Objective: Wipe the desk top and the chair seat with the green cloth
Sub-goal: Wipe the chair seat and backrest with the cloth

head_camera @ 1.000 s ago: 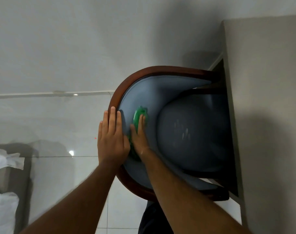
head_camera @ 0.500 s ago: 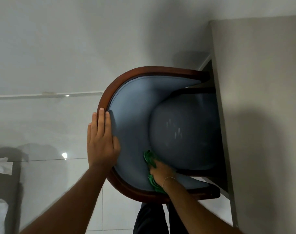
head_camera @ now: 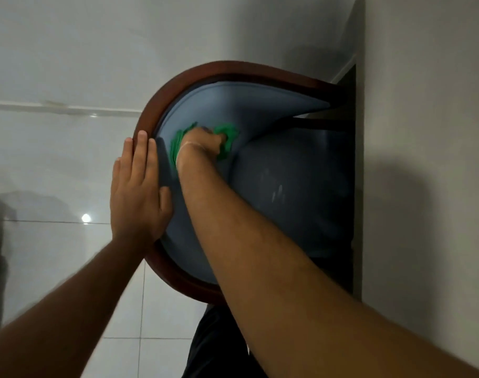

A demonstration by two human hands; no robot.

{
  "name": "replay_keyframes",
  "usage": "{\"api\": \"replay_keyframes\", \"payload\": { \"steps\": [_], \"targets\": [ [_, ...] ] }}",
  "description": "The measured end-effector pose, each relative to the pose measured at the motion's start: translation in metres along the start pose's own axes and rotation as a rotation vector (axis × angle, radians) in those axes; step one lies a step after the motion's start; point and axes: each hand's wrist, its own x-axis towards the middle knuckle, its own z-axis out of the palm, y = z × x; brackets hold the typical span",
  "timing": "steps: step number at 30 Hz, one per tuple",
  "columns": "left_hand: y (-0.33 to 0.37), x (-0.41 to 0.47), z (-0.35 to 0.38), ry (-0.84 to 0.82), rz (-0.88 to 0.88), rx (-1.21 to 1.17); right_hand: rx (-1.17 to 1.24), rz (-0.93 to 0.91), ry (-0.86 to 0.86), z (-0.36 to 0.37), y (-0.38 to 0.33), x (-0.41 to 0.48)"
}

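Observation:
A chair with a dark wooden curved frame and blue-grey padding is pushed partly under the grey desk top on the right. Its round seat shows pale smudges. My right hand is shut on the green cloth and presses it against the padded inner backrest where it meets the seat. My left hand lies flat, fingers together, on the top of the backrest rim, holding nothing.
White glossy floor tiles lie to the left with a bright light reflection. A white wall runs along the top. My dark trousers show below the chair. A dim shadowed shape sits at the far left edge.
My right hand has swept the cloth from the near side of the seat up to the backrest's far inner curve. The view has moved closer. My left hand stays on the rim.

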Motion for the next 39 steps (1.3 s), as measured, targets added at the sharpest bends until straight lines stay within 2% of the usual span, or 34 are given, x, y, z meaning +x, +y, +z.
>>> {"api": "replay_keyframes", "payload": {
  "steps": [3,7,9,12,15,17,20,23,25,26,29,31,32,33,36,39],
  "targets": [
    [0.001,-0.002,-0.001,-0.002,-0.003,0.01,-0.03,-0.091,0.26,0.012,-0.028,0.01],
    [0.003,-0.002,-0.001,0.001,-0.007,0.058,-0.138,-0.197,0.142,-0.053,0.005,0.004],
    [0.005,-0.002,0.002,0.01,0.036,0.092,-0.088,-0.189,0.221,-0.095,0.02,0.015],
    [0.014,-0.01,0.006,0.011,0.128,0.12,-0.19,-0.239,0.406,-0.162,0.031,0.03],
    [0.025,-0.023,0.015,0.009,0.086,0.096,-0.373,-0.357,0.509,-0.22,0.032,0.065],
    [0.027,-0.027,0.017,0.046,0.047,0.078,-0.505,-0.402,0.5,-0.241,0.034,0.094],
    [0.025,-0.027,0.016,0.065,0.062,0.016,-0.81,-0.463,0.347,-0.244,0.046,0.134],
    [0.025,-0.026,0.017,0.066,0.086,-0.011,-1.337,-0.523,0.166,-0.232,0.066,0.16],
    [0.023,-0.026,0.017,0.057,0.091,-0.016,-1.585,-0.569,0.045,-0.228,0.08,0.159],
    [0.022,-0.026,0.017,0.051,0.094,-0.023,-1.699,-0.629,-0.094,-0.23,0.09,0.152],
    [0.02,-0.027,0.017,0.037,0.106,-0.049,-1.922,-0.798,-0.676,-0.263,0.121,0.126],
    [0.022,-0.026,0.016,0.032,0.104,-0.067,-1.99,-0.839,-0.873,-0.296,0.123,0.115],
    [0.022,-0.025,0.015,0.024,0.104,-0.07,-1.998,-0.833,-0.864,-0.312,0.121,0.114],
    [0.023,-0.024,0.015,0.019,0.106,-0.074,-1.983,-0.807,-0.786,-0.324,0.117,0.113],
    [0.025,-0.022,0.014,0.007,0.109,-0.084,-1.816,-0.648,-0.307,-0.34,0.106,0.117],
    [0.026,-0.022,0.012,-0.012,0.114,-0.09,-1.595,-0.544,0.139,-0.323,0.083,0.136]
  ]
}}
